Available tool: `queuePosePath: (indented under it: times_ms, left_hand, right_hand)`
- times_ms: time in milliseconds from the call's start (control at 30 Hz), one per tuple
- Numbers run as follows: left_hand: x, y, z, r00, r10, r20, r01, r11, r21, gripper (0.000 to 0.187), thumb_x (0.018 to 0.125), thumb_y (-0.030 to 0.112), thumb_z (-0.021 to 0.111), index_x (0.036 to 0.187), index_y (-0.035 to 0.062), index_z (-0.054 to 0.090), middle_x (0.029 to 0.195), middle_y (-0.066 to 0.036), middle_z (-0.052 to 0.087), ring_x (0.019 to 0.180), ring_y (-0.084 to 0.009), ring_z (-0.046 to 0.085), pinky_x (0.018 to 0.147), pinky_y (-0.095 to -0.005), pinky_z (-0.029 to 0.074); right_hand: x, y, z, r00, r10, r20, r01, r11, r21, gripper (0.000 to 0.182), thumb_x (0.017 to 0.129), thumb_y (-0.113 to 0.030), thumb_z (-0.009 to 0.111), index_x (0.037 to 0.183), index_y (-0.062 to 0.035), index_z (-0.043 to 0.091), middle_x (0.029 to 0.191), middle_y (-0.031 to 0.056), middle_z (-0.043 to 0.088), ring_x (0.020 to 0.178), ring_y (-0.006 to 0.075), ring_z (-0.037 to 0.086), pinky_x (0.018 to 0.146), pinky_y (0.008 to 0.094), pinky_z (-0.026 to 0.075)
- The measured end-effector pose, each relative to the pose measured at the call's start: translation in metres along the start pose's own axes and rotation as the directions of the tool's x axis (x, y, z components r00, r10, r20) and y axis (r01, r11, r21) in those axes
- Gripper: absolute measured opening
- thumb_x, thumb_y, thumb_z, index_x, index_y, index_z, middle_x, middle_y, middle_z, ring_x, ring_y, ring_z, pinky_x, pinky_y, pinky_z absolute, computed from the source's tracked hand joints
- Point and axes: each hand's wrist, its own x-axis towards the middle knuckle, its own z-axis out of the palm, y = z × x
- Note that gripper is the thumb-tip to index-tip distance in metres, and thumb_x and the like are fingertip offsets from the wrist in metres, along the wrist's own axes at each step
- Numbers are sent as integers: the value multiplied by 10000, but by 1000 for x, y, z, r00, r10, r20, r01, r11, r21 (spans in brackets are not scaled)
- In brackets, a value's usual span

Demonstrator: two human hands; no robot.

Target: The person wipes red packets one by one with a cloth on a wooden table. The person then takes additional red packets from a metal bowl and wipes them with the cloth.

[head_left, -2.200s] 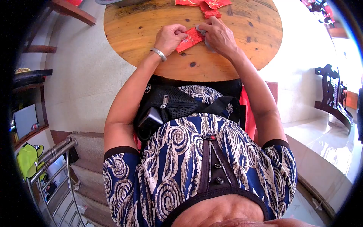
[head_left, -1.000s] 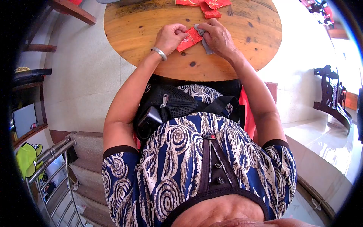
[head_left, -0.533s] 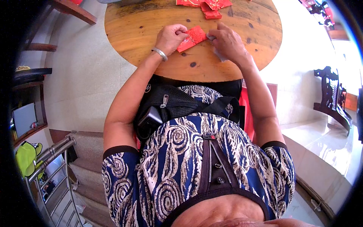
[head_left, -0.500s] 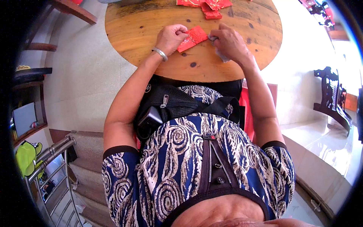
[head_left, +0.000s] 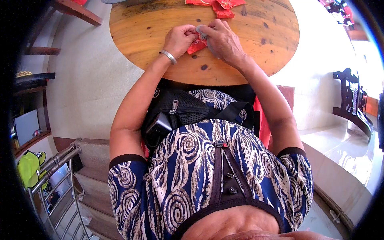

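A red envelope [head_left: 195, 47] with gold print lies over the wooden table [head_left: 180, 73], largely covered by my hands. My left hand [head_left: 180, 41], with a silver bracelet at the wrist, pinches its left side between thumb and fingers. Bunched in my right hand [head_left: 225, 43] is a thin grey cloth [head_left: 212, 49], pressed over the right part of the envelope. Fingertips of both hands nearly meet above it.
More red envelopes [head_left: 225, 12] lie at the table's far side. Below the table edge, a black waist bag [head_left: 180, 110] sits on my lap. Steps and a metal railing [head_left: 60, 158] are at lower left, a dark carved wooden chair [head_left: 352, 100] at right.
My right hand has moved left with the grey cloth, from beside the red envelope onto its right part. My left hand keeps its pinch in nearly the same place.
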Motion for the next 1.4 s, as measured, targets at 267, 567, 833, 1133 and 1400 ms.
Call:
queuePosePath:
  times_ms: [267, 567, 833, 1133, 1400]
  left_hand:
    - [0, -1, 0, 999, 24, -34, -25, 1000, -8, 166, 811, 155, 682, 953, 73, 707, 817, -69, 715, 727, -145, 670, 685, -280, 514]
    - [1, -1, 0, 1000, 9, -24, -7, 999, 51, 198, 847, 155, 681, 1001, 32, 687, 809, -8, 689, 717, -68, 616, 660, -229, 495]
    - [0, 2, 0, 1000, 2, -30, -1, 999, 34, 184, 839, 138, 690, 979, 19, 686, 804, -3, 682, 704, -59, 600, 644, -218, 488]
    - [1, -2, 1, 999, -8, -41, 9, 1000, 19, 169, 832, 119, 686, 972, 23, 685, 812, -4, 686, 718, -58, 614, 648, -214, 494]
    - [5, -13, -3, 999, 5, -53, -8, 999, -50, 159, 837, 99, 678, 971, 14, 671, 816, 6, 668, 725, -63, 613, 658, -206, 490]
  right_hand:
    - [3, 3, 5, 1000, 30, 10, -30, 1000, -2, 250, 819, -101, 584, 1041, -184, 664, 899, 121, 545, 890, 320, 588, 749, 407, 526]
    - [4, 20, 9, 977, 206, 51, -207, 978, 30, 284, 822, -86, 527, 1072, -86, 660, 949, 169, 570, 887, 372, 591, 813, 451, 488]
    - [2, 26, 2, 981, 170, 97, -169, 985, -19, 261, 830, -134, 558, 1068, -145, 664, 960, 139, 562, 909, 345, 599, 785, 438, 505]
    - [-8, 25, -24, 971, 112, 212, -94, 991, -92, 262, 789, -61, 566, 1020, -128, 667, 949, 117, 560, 899, 326, 598, 777, 423, 488]
    - [-9, 34, -39, 938, 38, 345, -52, 998, 31, 275, 747, -49, 572, 995, -94, 682, 914, 123, 573, 887, 323, 592, 782, 400, 472]
